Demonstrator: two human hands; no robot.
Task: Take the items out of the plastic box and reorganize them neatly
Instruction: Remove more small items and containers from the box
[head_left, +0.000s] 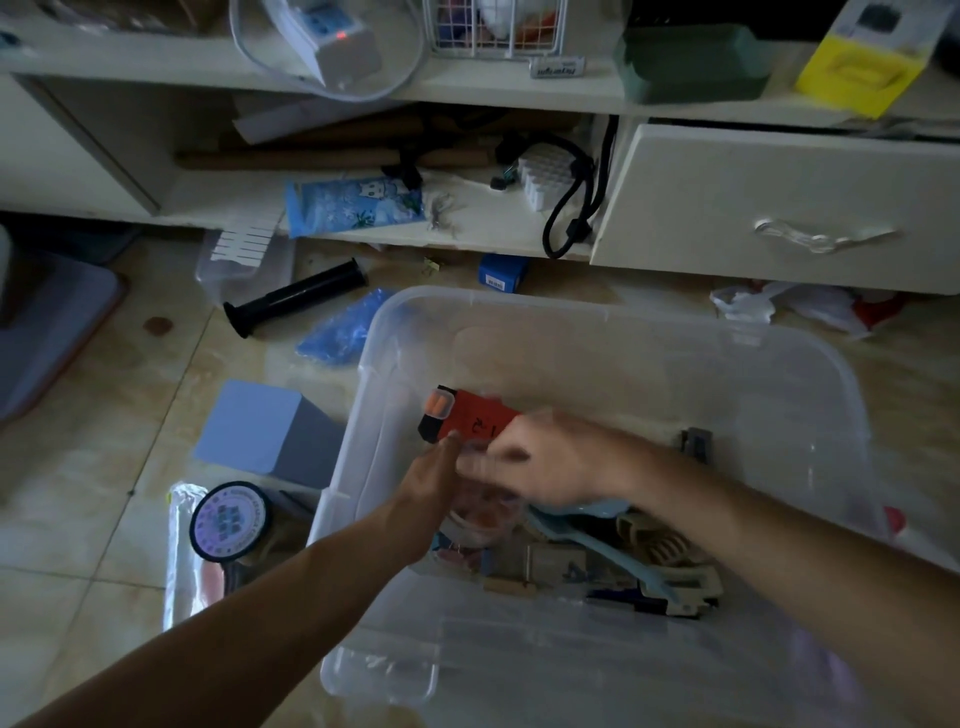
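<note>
**Two hands in the box, unloading step underway**

Both hands meet over the clear plastic box (613, 322) on the floor. Left hand (434, 478) lies flat, fingers straight, holding nothing I can see. Right hand (550, 460) is motion-blurred; grasp on anything — cannot tell.

Just beyond the hands inside the box: red card (480, 418) with black handwritten marks, unreadable. Blue brush (597, 540) and wooden clips remain in the box's near half.

Next move, my read: secure one item, lift clear of the rim, set down left of the box near the grey-blue carton (260, 426).

Translucent glossy plastic box (810, 364) (smooth walls), glossy tiled floor (104, 467)
</note>
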